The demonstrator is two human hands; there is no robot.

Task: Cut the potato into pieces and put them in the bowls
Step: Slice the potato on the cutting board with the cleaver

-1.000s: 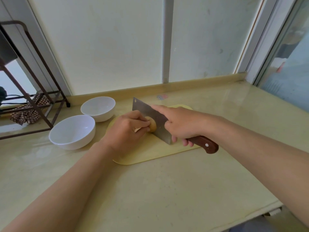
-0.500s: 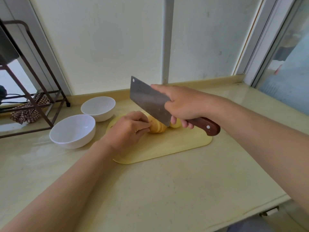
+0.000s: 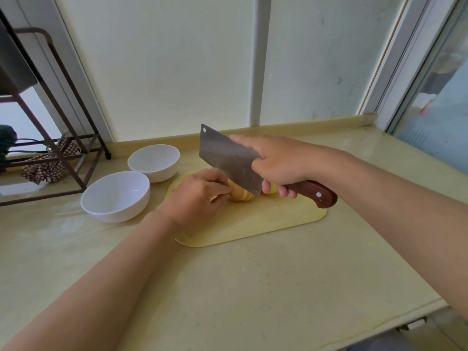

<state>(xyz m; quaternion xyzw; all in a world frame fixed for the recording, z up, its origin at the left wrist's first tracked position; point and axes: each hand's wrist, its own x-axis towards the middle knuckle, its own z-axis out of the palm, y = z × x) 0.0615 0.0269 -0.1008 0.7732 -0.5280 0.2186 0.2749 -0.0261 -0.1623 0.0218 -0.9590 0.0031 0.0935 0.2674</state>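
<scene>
A potato (image 3: 240, 194) lies on the yellow cutting board (image 3: 266, 221), partly hidden by my fingers and the blade. My left hand (image 3: 197, 196) presses on its left end and holds it. My right hand (image 3: 278, 164) grips a cleaver (image 3: 229, 159) by its brown wooden handle, forefinger along the blade's spine. The blade is raised, its lower corner just over the potato's right end. A cut piece (image 3: 272, 190) shows behind my right fingers. Two white bowls stand left of the board: a near bowl (image 3: 115, 196) and a far bowl (image 3: 153, 162), both with nothing in them.
A dark metal rack (image 3: 63, 148) stands at the far left with a checked cloth (image 3: 45, 168) under it. The counter's front edge (image 3: 379, 323) runs at the lower right. A wall and a window frame close the back.
The cleaver was down through the potato one second ago; my right hand has lifted it clear and holds it above the potato. My left hand has stayed on the potato.
</scene>
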